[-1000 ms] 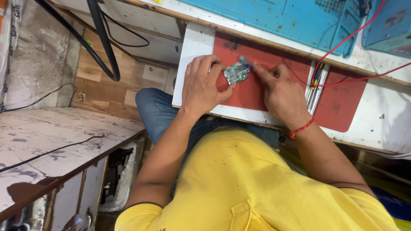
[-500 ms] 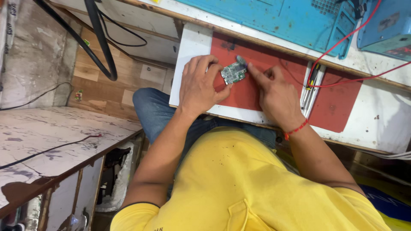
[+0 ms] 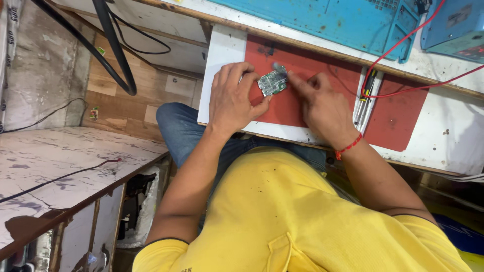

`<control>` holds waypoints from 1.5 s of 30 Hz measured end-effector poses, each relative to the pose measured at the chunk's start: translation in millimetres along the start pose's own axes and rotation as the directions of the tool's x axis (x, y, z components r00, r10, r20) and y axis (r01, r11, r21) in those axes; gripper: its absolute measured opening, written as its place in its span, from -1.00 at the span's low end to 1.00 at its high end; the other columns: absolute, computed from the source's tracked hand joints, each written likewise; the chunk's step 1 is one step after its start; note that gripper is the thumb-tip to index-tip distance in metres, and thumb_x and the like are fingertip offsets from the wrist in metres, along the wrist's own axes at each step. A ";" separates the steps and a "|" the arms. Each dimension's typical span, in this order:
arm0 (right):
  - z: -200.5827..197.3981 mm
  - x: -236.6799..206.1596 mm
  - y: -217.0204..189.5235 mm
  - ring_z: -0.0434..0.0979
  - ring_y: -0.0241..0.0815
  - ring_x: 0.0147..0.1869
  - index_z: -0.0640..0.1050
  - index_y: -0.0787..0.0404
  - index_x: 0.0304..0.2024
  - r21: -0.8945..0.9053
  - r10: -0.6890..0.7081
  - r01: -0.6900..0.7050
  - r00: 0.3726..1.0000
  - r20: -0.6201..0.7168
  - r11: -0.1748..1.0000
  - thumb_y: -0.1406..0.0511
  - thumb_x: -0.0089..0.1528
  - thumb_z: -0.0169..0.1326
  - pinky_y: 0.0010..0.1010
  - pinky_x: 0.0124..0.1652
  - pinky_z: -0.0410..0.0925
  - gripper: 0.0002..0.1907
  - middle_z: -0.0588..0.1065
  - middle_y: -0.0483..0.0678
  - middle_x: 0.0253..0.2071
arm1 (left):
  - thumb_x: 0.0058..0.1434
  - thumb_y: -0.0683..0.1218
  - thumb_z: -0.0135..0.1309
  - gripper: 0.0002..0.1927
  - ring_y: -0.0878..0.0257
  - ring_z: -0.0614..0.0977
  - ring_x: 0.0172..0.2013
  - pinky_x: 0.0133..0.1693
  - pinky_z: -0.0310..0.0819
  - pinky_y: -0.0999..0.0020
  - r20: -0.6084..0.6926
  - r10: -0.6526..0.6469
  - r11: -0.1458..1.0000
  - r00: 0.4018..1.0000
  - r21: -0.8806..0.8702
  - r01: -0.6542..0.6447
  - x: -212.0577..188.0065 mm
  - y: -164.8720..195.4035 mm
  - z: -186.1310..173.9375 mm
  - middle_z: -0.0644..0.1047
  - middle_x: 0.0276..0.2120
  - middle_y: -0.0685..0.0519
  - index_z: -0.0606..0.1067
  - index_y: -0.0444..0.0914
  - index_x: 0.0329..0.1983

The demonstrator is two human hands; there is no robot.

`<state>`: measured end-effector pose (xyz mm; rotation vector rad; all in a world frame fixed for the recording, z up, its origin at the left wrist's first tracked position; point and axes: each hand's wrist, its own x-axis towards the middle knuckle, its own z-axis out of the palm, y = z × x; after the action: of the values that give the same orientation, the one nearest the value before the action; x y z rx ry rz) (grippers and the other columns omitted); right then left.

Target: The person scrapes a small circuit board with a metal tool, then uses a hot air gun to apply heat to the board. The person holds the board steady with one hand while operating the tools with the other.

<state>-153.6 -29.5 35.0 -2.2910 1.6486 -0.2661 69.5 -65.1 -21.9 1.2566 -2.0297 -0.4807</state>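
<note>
A small green circuit board (image 3: pixel 273 82) lies on a red mat (image 3: pixel 322 75) on a white work surface. My left hand (image 3: pixel 233 100) rests on the mat and grips the board's left edge with its fingertips. My right hand (image 3: pixel 322 107) comes in from the right with a small grey tool tip (image 3: pixel 279 67) held against the board's upper right corner; the rest of the tool is hidden in my fingers. A red thread band circles my right wrist.
A blue mat (image 3: pixel 327 20) lies beyond the red one, with a blue device (image 3: pixel 454 25) at the top right. Red wires (image 3: pixel 403 45) cross the mat. Screwdrivers (image 3: pixel 365 98) lie in a slot right of my hand. A marble counter (image 3: pixel 55 171) stands to the left, black cables above it.
The view has shifted slightly. Both hands stay on the board, and my right hand has worked the tool tip a little along the board's top corner.
</note>
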 end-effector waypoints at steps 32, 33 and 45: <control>-2.5 -3.1 15.2 0.56 0.14 -0.34 0.52 -0.10 0.28 0.001 -0.075 0.075 0.994 0.074 0.997 0.37 0.27 0.03 -0.07 -0.37 0.45 -0.48 0.49 0.07 -0.11 | -0.02 0.02 0.41 -0.54 0.02 0.45 0.08 0.10 0.32 0.06 -0.010 0.021 1.000 1.000 0.000 -0.021 -0.2 1.9 7.4 0.46 -0.01 0.01 0.56 -0.25 -0.11; -3.1 -2.2 16.0 0.56 0.15 -0.32 0.51 -0.09 0.31 -0.033 -0.029 0.030 0.999 0.024 0.999 0.39 0.28 0.01 -0.06 -0.35 0.45 -0.47 0.49 0.07 -0.09 | -0.02 0.02 0.41 -0.54 0.02 0.45 0.08 0.10 0.32 0.06 -0.007 0.024 1.000 1.000 -0.006 -0.024 -0.1 2.6 7.6 0.46 -0.01 0.01 0.56 -0.25 -0.11; 4.8 8.3 11.5 0.56 0.17 -0.36 0.52 -0.06 0.30 -0.043 -0.052 0.055 0.997 0.057 0.998 0.39 0.23 0.02 -0.05 -0.38 0.44 -0.44 0.49 0.10 -0.10 | -0.05 0.03 0.43 -0.48 0.00 0.45 0.09 0.12 0.32 0.05 -0.009 -0.038 0.999 0.999 -0.026 0.038 4.4 3.8 9.4 0.45 -0.01 -0.01 0.50 -0.25 -0.09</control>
<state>-159.6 -40.1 26.3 -2.3557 1.5828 -0.1777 59.1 -67.6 -24.4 1.2810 -1.9888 -0.5165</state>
